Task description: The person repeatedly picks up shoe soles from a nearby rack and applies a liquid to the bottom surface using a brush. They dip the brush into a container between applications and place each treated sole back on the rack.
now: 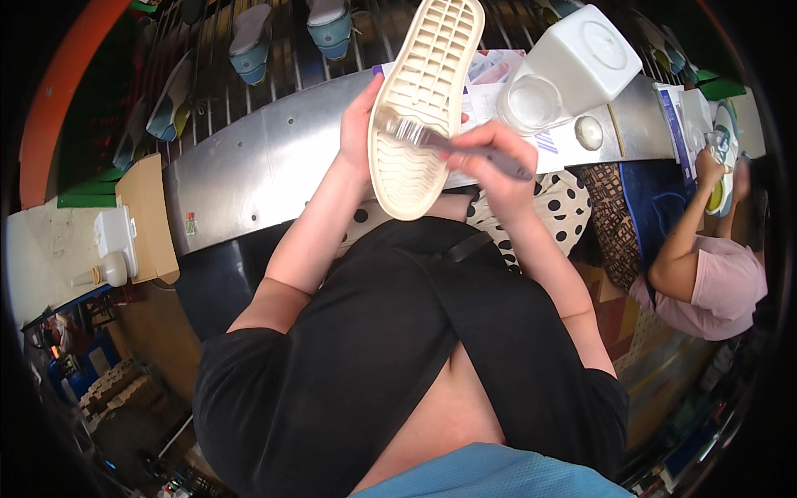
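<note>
A cream shoe sole (415,170) is held up in front of me, its gridded and wavy face toward me. My left hand (359,129) grips it along its left edge, the fingers partly hidden behind it. In my right hand (502,166) is a flat brush (448,143) with a dark handle. Its pale bristles touch the sole near the middle, where the grid meets the wavy part. Beyond my right hand stand a clear plastic cup (531,104) and a large white plastic jug (585,58), close together.
A metal ledge (266,178) runs across, with a round white-topped container (589,133) on it. Behind lies a rack of bars carrying blue shoe parts (330,29). At right, a co-worker in a pink shirt (714,286) handles a shoe (725,158). A cardboard piece (148,220) stands left.
</note>
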A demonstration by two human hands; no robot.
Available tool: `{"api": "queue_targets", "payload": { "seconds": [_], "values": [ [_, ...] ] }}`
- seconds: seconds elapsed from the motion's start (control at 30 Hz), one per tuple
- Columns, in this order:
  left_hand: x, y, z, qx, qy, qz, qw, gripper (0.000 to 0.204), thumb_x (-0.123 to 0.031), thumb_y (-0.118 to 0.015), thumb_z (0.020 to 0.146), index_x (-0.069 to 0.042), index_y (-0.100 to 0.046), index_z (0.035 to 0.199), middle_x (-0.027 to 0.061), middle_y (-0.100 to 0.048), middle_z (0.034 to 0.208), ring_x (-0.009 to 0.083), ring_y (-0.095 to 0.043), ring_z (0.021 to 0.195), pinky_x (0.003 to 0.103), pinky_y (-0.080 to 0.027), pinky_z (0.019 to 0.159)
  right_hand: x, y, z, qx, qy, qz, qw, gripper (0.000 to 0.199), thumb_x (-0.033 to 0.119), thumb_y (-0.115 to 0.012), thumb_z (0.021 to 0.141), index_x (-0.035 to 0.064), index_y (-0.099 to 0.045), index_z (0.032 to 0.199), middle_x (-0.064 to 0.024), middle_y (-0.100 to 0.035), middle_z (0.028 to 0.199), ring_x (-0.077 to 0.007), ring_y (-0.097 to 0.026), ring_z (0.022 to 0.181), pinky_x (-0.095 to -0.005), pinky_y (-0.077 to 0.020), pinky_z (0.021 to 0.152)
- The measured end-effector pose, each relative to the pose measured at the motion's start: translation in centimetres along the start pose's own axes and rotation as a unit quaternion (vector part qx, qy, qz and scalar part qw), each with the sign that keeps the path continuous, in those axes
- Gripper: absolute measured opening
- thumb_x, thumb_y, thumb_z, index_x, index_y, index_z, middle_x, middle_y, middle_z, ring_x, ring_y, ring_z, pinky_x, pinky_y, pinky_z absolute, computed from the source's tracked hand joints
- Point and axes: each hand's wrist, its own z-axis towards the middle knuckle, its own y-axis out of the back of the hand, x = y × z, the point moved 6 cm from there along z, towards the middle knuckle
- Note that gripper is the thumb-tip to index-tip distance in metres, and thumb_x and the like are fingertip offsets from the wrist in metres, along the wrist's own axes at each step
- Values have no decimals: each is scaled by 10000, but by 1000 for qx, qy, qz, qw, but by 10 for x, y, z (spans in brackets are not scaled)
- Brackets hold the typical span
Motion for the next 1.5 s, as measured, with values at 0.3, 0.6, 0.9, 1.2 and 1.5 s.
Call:
{"api": "queue_targets", "payload": {
  "seconds": [0.3,0.6,0.9,1.2,1.5],
  "values": [
    [-18,-8,-1,-5,-13,-7,1000,692,-499,-240,1053,-44,-287,1572,255,-407,1533,570,-431,1332,697,-428,1027,29,19,-4,168,-6,-68,983,145,-65,-686,809,-59,-692,954,-130,-720,891,-177,-698,804,-279,-553,730],
    [4,-22,-4,15,6,-45,999,684,-473,-231,1042,-36,-301,1564,262,-416,1524,598,-437,1308,692,-442,1016,56,44,48,2,119,-154,981,234,84,-755,891,-57,-723,1076,-149,-749,941,-218,-730,783,-302,-589,743],
    [14,-37,-4,55,25,-57,997,694,-500,-281,1035,-83,-264,1590,223,-345,1582,617,-384,1335,723,-409,1027,65,72,61,-171,191,-56,965,223,67,-629,990,-86,-676,1146,-182,-742,898,-222,-739,774,-296,-592,714],
    [8,-20,-3,48,-33,-89,994,634,-424,-295,1060,28,-398,1494,244,-527,1440,408,-581,1257,512,-509,1036,46,11,24,79,142,-163,973,209,-25,-684,912,-112,-671,1101,-177,-746,978,-204,-742,893,-286,-589,806],
    [6,-23,3,-10,-62,-62,996,687,-488,-340,1029,24,-415,1481,245,-544,1415,402,-592,1238,514,-499,1043,51,-1,17,15,249,-247,936,175,-26,-704,888,-86,-698,1053,-146,-754,919,-172,-735,818,-264,-566,733]
  ]
}}
